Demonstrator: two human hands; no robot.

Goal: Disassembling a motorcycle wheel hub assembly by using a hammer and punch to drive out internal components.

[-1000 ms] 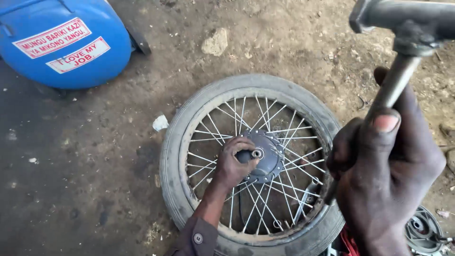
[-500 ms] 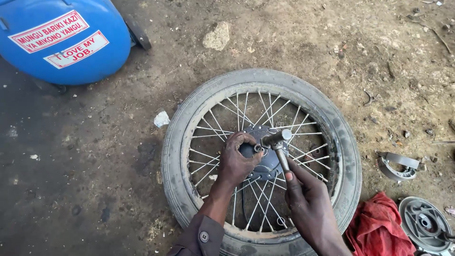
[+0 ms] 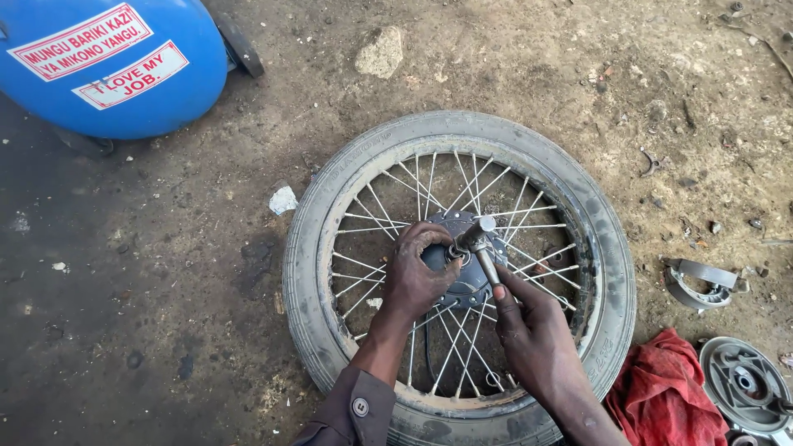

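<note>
Left hand point(image 3: 415, 277) curled, gripping wheel hub point(image 3: 462, 281); right hand point(image 3: 533, 330) fisted round hammer point(image 3: 481, 248) handle, head on hub.

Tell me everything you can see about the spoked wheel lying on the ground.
The spoked wheel lies flat on dirt, its worn grey tyre mounted on a rim with thin metal spokes running to a dark central hub. The left hand grips the hub; the right hand holds a metal hammer with its head at the hub's centre.

Blue tank point(image 3: 107, 74), red rag point(image 3: 669, 388), stone point(image 3: 382, 52).
</note>
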